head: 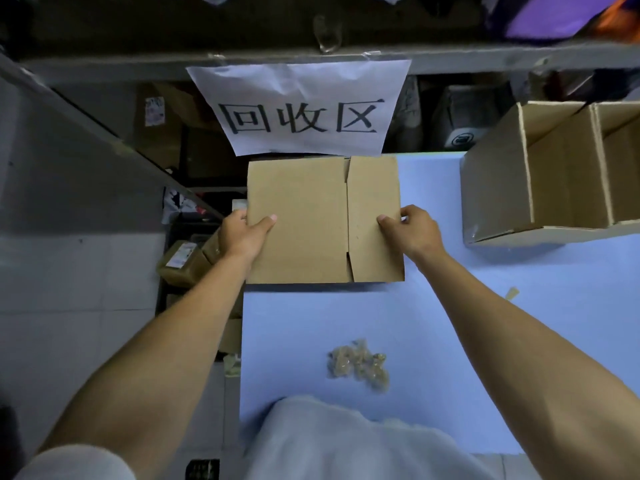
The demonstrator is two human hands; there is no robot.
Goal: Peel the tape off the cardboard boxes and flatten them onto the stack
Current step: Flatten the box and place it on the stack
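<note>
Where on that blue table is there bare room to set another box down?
Bare blue table lies between the flattened box, tape wad and open boxes. It is crowded at the far edge, where both hands grip the flattened box.

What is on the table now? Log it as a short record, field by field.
flattened box: flat cardboard box at the table's far left edge, below the paper sign
left hand: left hand grips its left edge
right hand: right hand grips its right edge
peeled tape: crumpled tape wad on the blue table
remaining boxes: open boxes standing far right
</note>
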